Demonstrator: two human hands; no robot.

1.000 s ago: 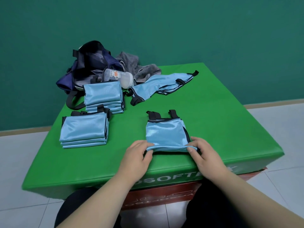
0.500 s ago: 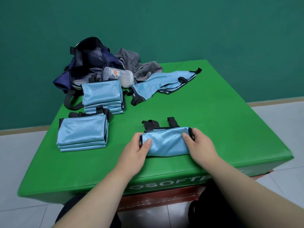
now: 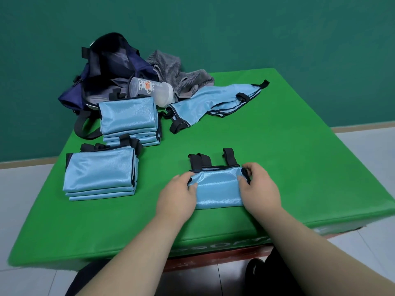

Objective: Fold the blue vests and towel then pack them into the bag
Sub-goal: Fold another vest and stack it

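As left hand [image 3: 175, 197] and right hand [image 3: 260, 189] pinch vest [image 3: 218, 189], bottle [image 3: 154, 91] print blurs.

Left hand [image 3: 177, 197], right hand [image 3: 259, 189] palm-down, forearms extended, fingers pinching folded vest [image 3: 218, 190] ends.

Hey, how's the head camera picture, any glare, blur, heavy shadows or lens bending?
Head view: soft, even light, only faint shadows beside the folded stack; satin sheen, no harsh glare, on the held vest; both sharp; the green mat bows slightly at its edges from the wide lens.
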